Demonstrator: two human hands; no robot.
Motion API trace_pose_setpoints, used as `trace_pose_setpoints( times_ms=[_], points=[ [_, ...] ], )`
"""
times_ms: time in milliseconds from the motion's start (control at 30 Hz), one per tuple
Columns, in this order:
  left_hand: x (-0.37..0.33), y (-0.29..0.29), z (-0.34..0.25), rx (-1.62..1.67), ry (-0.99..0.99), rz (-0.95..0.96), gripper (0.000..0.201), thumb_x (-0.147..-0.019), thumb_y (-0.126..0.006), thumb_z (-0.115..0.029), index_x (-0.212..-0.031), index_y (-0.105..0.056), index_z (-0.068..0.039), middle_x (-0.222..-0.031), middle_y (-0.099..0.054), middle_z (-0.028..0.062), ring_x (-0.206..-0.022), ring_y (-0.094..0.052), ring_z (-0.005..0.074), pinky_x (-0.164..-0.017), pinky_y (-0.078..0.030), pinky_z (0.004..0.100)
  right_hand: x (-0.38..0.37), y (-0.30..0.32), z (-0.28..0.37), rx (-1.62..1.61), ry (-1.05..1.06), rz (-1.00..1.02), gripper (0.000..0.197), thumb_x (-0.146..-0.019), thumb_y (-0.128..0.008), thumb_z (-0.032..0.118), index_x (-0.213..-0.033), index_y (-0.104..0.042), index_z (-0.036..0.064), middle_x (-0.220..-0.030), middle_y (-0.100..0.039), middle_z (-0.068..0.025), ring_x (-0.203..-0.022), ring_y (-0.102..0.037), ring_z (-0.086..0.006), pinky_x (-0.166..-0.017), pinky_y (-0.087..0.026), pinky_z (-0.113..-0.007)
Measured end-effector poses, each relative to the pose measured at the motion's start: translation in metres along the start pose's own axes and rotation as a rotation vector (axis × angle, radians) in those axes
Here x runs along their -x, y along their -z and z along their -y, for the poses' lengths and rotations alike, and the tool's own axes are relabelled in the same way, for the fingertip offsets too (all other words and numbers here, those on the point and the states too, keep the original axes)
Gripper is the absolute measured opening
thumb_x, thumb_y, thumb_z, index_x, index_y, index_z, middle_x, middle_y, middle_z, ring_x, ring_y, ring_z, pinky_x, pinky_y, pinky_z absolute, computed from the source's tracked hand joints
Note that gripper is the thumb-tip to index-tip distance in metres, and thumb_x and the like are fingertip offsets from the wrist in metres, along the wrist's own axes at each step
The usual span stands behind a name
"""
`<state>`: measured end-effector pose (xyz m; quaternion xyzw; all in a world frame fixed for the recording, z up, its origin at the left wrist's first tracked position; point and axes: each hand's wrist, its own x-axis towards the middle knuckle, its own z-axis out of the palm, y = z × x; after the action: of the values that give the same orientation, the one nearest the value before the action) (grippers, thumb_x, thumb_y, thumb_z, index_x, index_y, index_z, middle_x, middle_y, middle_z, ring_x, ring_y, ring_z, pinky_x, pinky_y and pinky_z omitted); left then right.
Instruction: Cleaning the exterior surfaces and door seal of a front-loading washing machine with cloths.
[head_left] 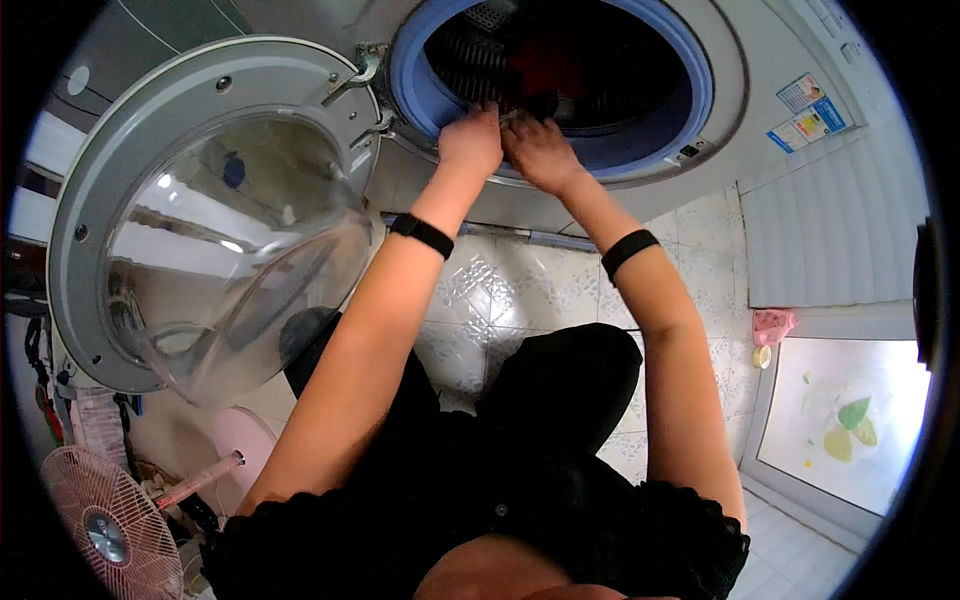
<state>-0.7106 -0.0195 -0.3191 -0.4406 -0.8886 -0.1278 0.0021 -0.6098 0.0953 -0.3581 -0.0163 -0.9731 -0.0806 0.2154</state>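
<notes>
I am at a front-loading washing machine [780, 70] whose round opening has a blue-violet rubber seal [408, 85]. At the lower rim of this opening, my left hand [470, 140] has its fingers curled inward over the seal. Right beside it is my right hand [542, 152], its fingers bent and pressed together at the same rim. What lies between the fingertips is small and too dark to name. Behind them, inside the dark metal drum [480, 55], a dark red cloth [548, 65] shows dimly.
The machine's round door [85, 235], with its clear bulging glass [190, 240], hangs open to my left. A pink fan [105, 535] is at the lower left. White tiles [540, 280] cover the floor. A pink container [773, 326] sits by the frosted panel [850, 410] at right.
</notes>
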Motion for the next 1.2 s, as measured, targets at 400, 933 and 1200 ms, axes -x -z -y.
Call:
trace_pose_setpoints(
  times_ms=[400, 933, 1200],
  points=[
    [0.037, -0.016, 0.009, 0.031, -0.192, -0.338, 0.015, -0.081, -0.054, -0.005, -0.089, -0.065, 0.002, -0.117, -0.057, 0.0153, -0.095, -0.061, 0.0353, -0.073, -0.056, 0.0428, -0.026, 0.036, -0.043, -0.318, -0.073, 0.408, 0.034, -0.093, -0.048, 0.035, -0.103, -0.066, 0.0083, -0.100, -0.066, -0.0238, -0.088, -0.065, -0.0387, -0.079, -0.051, -0.046],
    [0.046, -0.075, 0.030, 0.169, -0.233, -0.488, 0.029, -0.089, -0.056, -0.018, -0.115, -0.056, -0.005, -0.108, -0.052, 0.0252, -0.080, -0.061, 0.0398, -0.063, -0.055, 0.0456, -0.126, 0.019, 0.073, -1.618, -0.322, -0.451, 0.043, -0.084, -0.064, 0.014, -0.125, -0.053, 0.0066, -0.108, -0.063, -0.0151, -0.104, -0.059, -0.0221, -0.093, -0.044, -0.032],
    [0.046, -0.062, 0.011, 0.058, -0.223, -0.522, 0.013, -0.077, -0.061, -0.011, -0.088, -0.064, -0.005, -0.093, -0.057, 0.0078, -0.088, -0.051, 0.0291, -0.069, -0.053, 0.0343, -0.116, -0.018, 0.027, -1.012, -0.114, -0.233, 0.038, -0.096, -0.049, 0.019, -0.132, -0.053, 0.0096, -0.126, -0.060, -0.0173, -0.114, -0.059, -0.0311, -0.097, -0.044, -0.037]
  ],
)
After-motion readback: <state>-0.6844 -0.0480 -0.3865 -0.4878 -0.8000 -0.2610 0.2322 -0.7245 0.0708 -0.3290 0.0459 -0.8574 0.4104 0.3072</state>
